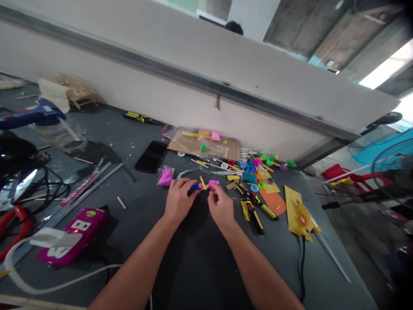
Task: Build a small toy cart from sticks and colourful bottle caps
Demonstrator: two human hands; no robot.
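A small piece in pink and blue, with a yellow strip (pixel 203 183) standing across it, is between my hands over the dark table. The fingers of my left hand (pixel 181 196) are closed around its dark blue end (pixel 194 188), partly hiding it. On the other side, my right hand (pixel 221 206) pinches near the pink end (pixel 213 183); the exact contact is too small to make out. Just left of my left hand lies a clear bag of pink modelling clay (pixel 165 176). A green twisted strand lies behind my fingers.
A phone (pixel 151 156) and cardboard (pixel 206 145) lie behind. To the right are pliers (pixel 253 211), bright clay lumps, lids and a yellow sheet (pixel 295 211). At left sit a purple power strip (pixel 75 237), cables and a blue glue gun (pixel 40 114). A white partition (pixel 193 105) runs behind.
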